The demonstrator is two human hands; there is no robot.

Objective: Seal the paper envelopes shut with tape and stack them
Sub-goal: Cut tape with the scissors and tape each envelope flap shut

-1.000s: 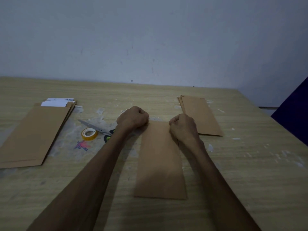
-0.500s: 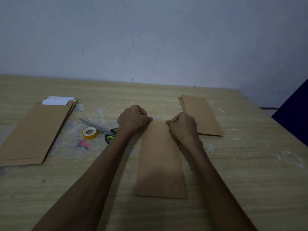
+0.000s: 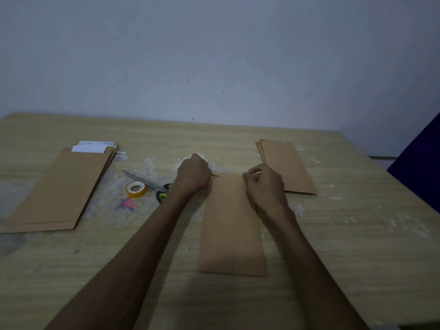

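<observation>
Wooden desk [image 3: 333,246] carries envelope [image 3: 232,225] flat at centre, both hands, left [image 3: 194,173] and right [image 3: 264,184], curled, pinching its far corners; judged light, thin, easily creased, best held by edges.

Two bare forearms are showing from the bottom edge of the view, with no sleeves, cuffs or gloves covering them anywhere in sight. The left hand [image 3: 193,173] and the right hand [image 3: 264,184] are wearing no rings, watch or bands that can be made out in this dim light. Both arms are looking slim and long, and the wrists are showing narrow.
</observation>
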